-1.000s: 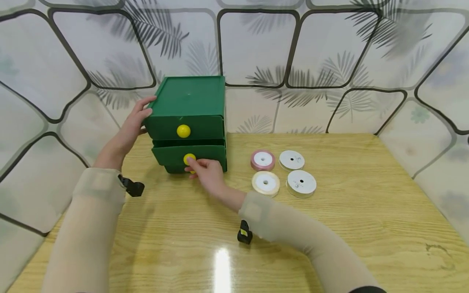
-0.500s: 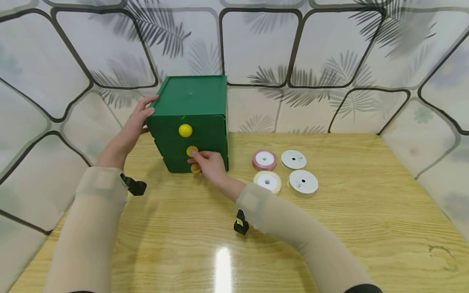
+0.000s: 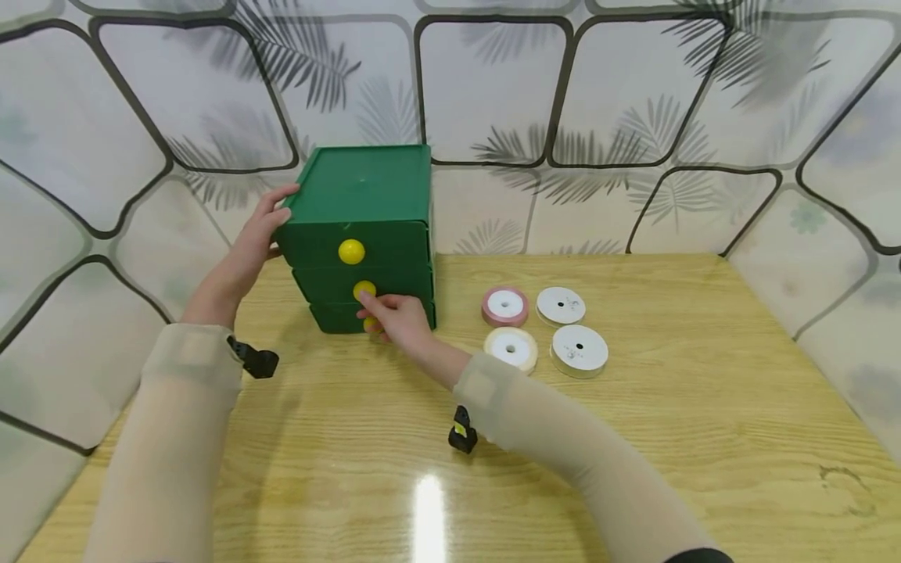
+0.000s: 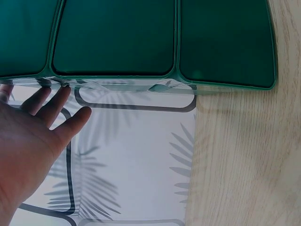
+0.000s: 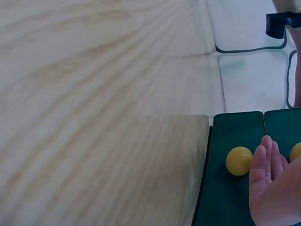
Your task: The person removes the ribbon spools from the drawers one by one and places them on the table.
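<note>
A green three-drawer box [image 3: 362,184] with yellow knobs stands on the table, its drawers flush with the front. My left hand [image 3: 246,250] rests against the box's left side, fingers extended. In the left wrist view its fingertips [image 4: 61,94] meet the edge beside the green panels. At the front, my right hand [image 3: 403,324] has its thumb tip at the middle drawer's knob [image 3: 364,290]. The other fingers lie below that knob, partly covering the bottom knob [image 3: 369,324]. In the right wrist view these fingers [image 5: 266,162] look nearly straight, beside the bottom knob.
Right of the box lie several ribbon spools: a pink one [image 3: 504,306], a cream one [image 3: 511,349] and two white ones [image 3: 579,351]. Patterned sheeting [image 3: 493,86] rises behind and at both sides of the wooden table [image 3: 669,407].
The middle drawer, partly out a second ago, has slid in flush with the box as my right hand moved forward at its knob. My left hand has stayed on the box's side.
</note>
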A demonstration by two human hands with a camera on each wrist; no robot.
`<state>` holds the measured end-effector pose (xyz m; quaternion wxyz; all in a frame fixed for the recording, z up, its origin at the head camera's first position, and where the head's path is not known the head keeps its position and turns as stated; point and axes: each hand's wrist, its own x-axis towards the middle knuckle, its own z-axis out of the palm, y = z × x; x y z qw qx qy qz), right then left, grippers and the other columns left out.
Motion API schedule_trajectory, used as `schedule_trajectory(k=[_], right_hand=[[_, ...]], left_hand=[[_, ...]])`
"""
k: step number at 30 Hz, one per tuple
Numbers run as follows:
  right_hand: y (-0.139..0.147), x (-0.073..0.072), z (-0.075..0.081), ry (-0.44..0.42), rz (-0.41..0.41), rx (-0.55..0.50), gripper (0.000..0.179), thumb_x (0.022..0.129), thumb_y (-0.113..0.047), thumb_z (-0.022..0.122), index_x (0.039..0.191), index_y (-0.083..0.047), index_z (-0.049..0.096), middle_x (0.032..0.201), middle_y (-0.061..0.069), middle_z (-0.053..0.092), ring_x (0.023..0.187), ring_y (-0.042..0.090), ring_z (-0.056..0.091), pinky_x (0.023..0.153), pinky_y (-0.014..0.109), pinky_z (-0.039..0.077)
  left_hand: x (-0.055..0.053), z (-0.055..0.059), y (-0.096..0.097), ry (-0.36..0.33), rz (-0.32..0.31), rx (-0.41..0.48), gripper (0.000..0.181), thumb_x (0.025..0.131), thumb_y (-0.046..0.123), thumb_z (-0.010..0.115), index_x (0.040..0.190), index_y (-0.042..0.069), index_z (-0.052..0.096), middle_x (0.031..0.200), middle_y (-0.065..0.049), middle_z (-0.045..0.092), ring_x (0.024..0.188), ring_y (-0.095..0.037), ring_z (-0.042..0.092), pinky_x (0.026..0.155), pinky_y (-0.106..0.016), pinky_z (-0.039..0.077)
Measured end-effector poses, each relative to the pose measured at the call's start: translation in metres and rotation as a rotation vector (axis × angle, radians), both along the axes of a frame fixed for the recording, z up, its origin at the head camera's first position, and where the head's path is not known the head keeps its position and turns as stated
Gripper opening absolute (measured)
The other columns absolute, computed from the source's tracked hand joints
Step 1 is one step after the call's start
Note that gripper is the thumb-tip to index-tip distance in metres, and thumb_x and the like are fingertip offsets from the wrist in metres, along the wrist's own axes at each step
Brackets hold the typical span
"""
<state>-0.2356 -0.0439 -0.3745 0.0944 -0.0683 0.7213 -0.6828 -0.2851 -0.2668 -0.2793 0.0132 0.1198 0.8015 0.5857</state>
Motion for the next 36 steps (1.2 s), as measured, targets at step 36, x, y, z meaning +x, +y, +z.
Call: schedule_trajectory(k=[36], right_hand=[[-0.003,0.01,-0.032,-0.239,0.028,0.039,0.043,0.094,-0.037,0.065,0.1,0.005,0.07,0.09,0.011,0.073,0.069,0.019,0.07,0.046,0.023,0.05]], left_hand=[[0.001,0.001,0.0,-0.013,-0.003,-0.001,0.059,0.103,0.045,0.03,0.157,0.027,0.014,0.161,-0.007,0.001,0.141,-0.042,0.017,0.108,-0.064,0.014]])
